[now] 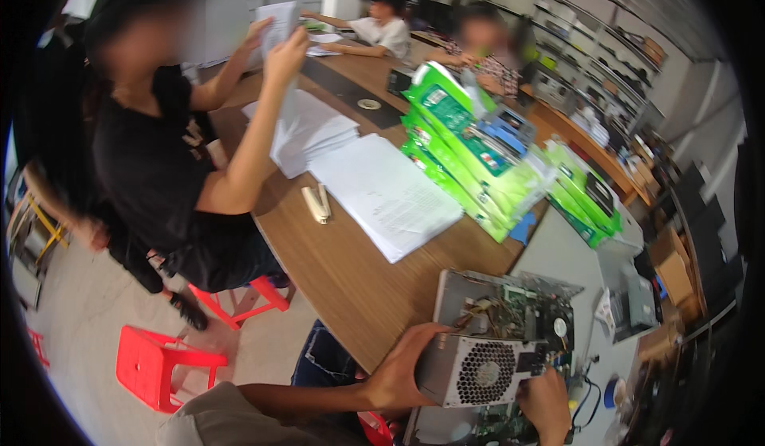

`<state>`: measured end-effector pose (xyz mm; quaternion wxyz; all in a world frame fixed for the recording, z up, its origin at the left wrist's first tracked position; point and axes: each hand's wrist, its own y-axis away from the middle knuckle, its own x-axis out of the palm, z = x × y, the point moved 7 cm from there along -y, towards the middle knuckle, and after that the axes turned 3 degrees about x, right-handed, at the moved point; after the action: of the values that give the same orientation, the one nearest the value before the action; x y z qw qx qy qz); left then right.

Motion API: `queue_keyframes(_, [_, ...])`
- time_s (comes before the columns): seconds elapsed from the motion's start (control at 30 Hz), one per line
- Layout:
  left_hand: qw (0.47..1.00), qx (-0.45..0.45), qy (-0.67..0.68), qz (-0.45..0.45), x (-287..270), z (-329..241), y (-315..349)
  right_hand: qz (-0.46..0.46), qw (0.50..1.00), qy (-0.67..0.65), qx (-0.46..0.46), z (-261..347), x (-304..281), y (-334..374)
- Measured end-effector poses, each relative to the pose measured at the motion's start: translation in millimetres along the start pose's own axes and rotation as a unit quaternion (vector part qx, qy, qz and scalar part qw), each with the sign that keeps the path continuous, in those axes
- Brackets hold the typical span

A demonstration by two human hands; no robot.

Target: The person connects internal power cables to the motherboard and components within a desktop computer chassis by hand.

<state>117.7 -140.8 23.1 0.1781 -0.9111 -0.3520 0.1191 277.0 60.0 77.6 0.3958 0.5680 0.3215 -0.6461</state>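
Both hands grip a grey metal power supply with a round fan grille.

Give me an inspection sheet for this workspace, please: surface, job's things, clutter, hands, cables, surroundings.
Surface: long wooden table.
Job's things: open computer case with a grey power supply at its near end.
Clutter: paper stacks, stapler, green boxes.
Hands: left hand grips the power supply's side; right hand at its lower corner.
Cables: wire bundle inside the case.
Surroundings: red stools; people sorting papers.
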Motion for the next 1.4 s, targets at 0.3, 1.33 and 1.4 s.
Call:
queue_keyframes(0.3, [0.997, 0.033, -0.061, -0.023, 1, 10, 0, 0.007, 1.000, -0.011, -0.023, 20, -13, -2])
queue_keyframes(1.33, [0.995, -0.079, 0.049, -0.045, 3, 57, 15, -0.066, 0.993, -0.095, 0.009, 4, -2, 10])
queue_keyframes(1.4, [0.998, -0.045, -0.028, -0.026, 5, 43, 9, -0.028, 0.995, -0.079, 0.053, 8, -4, 7])
